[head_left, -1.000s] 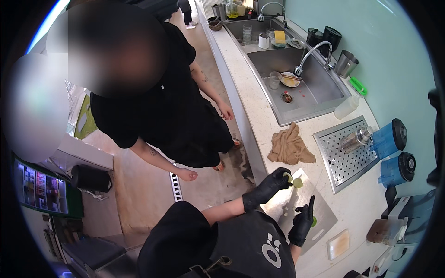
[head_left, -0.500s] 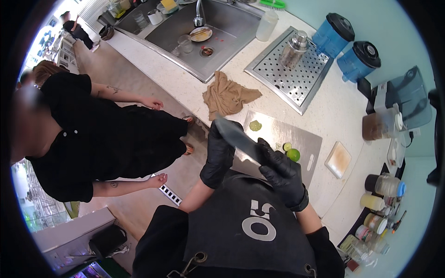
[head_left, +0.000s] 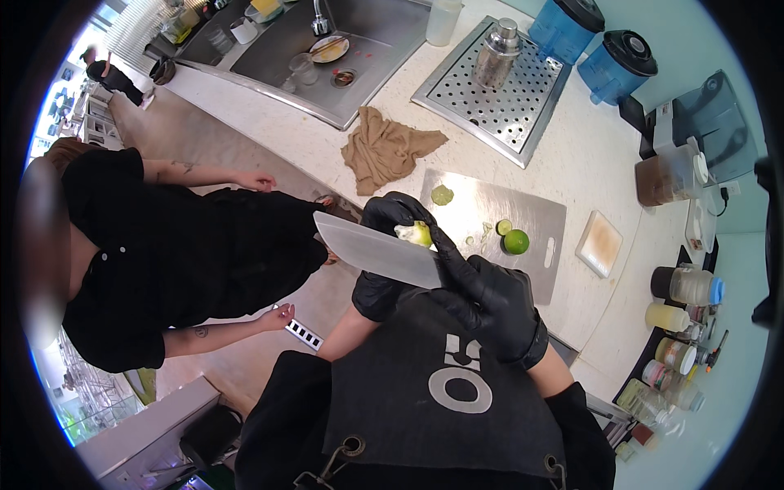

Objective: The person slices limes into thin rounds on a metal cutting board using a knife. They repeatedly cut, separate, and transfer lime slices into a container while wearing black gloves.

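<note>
My left hand [head_left: 382, 214], in a black glove, is closed round a partly cut lime [head_left: 416, 234] with pale flesh showing. My gloved right hand [head_left: 494, 310] grips a broad-bladed knife [head_left: 371, 249]; its handle is hidden in the fingers. The blade lies across the front of the left hand, its tip pointing left. Beyond my hands is a metal cutting board [head_left: 535, 200]. On it rest a green lime [head_left: 515, 242], a small lime piece [head_left: 504, 226] next to it, a flat pale green slice [head_left: 442, 194] and some small scraps.
A brown cloth [head_left: 388, 151] lies at the counter edge, near the sink [head_left: 367, 73]. Behind the board, a shaker [head_left: 497, 55] stands on a perforated drain tray [head_left: 457, 90]. A white square block [head_left: 599, 243] sits to the right. A person in black [head_left: 196, 253] stands close on my left.
The knife has turned so its broad face shows, and the lime in my left hand has come into view. The view has shifted, and the surroundings appear slightly higher.
</note>
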Action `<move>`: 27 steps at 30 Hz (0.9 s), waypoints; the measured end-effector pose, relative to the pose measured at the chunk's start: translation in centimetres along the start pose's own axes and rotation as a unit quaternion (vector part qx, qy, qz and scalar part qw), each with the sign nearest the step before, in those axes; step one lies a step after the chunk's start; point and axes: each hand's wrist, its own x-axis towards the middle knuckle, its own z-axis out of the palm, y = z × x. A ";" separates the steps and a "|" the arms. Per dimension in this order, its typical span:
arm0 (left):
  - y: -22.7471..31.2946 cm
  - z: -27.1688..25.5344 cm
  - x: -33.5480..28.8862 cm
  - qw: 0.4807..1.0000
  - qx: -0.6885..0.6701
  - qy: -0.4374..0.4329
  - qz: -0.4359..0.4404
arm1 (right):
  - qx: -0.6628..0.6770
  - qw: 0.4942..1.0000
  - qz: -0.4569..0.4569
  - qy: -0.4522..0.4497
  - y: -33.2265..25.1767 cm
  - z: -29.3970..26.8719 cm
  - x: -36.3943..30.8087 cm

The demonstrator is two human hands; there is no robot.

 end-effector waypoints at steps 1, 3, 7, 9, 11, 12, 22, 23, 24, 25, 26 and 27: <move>0.1 0.1 0.1 1.000 0.004 -0.002 -0.001 | 0.000 1.000 0.002 -0.004 0.0 0.0 -0.1; 0.2 -0.1 0.1 1.000 0.008 -0.017 0.003 | 0.006 1.000 0.009 -0.012 -0.3 -0.3 0.0; -0.3 -1.3 0.2 0.998 -0.016 -0.061 0.014 | 0.012 1.000 0.005 -0.008 -0.3 0.0 -0.4; -0.4 -1.4 -0.1 0.998 -0.021 -0.066 0.014 | 0.012 1.000 -0.002 -0.001 0.0 0.3 -0.7; -0.3 -1.3 -0.3 0.998 -0.004 -0.059 0.011 | 0.018 1.000 -0.003 0.005 -0.1 0.4 -0.7; -0.3 -1.2 -0.5 0.999 0.000 -0.051 0.006 | 0.022 1.000 0.000 0.006 -0.5 0.4 -0.5; -0.2 -1.2 -0.9 0.998 -0.004 -0.055 0.002 | 0.045 0.999 0.016 -0.011 -0.1 0.7 -1.4; -0.1 -1.1 -0.9 0.999 0.002 -0.052 0.001 | 0.048 0.998 0.035 -0.031 -0.1 0.4 -1.6; 0.1 -1.1 -0.9 0.999 -0.015 -0.045 -0.003 | 0.054 0.996 0.052 -0.052 -0.2 0.0 -1.8; 0.4 -1.1 -0.9 0.999 -0.033 -0.037 -0.007 | 0.060 0.993 0.068 -0.072 -0.2 -0.1 -1.9; 0.5 -1.2 -1.0 0.998 -0.050 -0.030 -0.011 | 0.056 0.996 0.052 -0.053 0.0 0.1 -2.0; 0.3 -1.0 -1.1 0.998 -0.053 -0.032 -0.007 | 0.049 0.998 0.038 -0.034 0.2 0.5 -2.0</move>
